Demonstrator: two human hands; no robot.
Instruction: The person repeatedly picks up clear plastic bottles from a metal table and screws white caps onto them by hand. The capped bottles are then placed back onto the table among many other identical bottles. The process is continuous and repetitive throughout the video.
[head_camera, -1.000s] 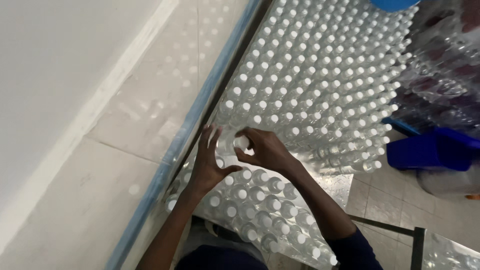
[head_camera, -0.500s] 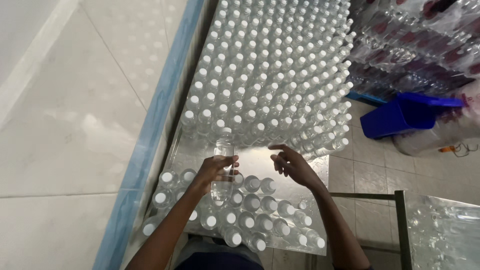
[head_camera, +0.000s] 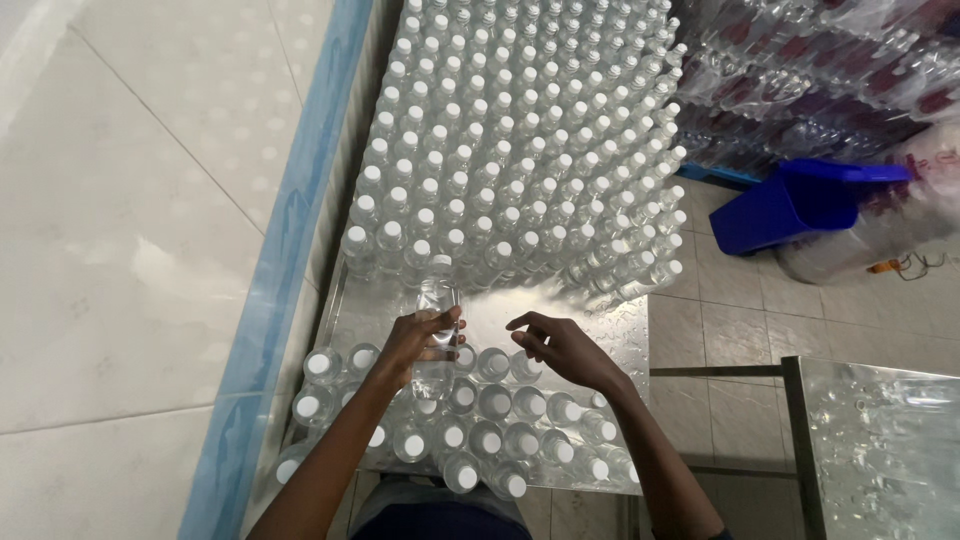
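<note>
Clear plastic bottle with a white cap (head_camera: 437, 300), gripped round its lower body by the left hand (head_camera: 415, 345), hangs above the shiny metal counter (head_camera: 560, 305); it looks light, slick, squashable. Right hand (head_camera: 560, 345) hovers loosely open, empty.

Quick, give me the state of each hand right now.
Left hand: closed around a clear bottle.
Right hand: open, holding nothing.

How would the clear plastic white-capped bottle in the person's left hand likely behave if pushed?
The clear plastic white-capped bottle looks tall and narrow, so probably tips easily. Its round body would likely roll once down. One left hand lifts it, so probably light.
</note>
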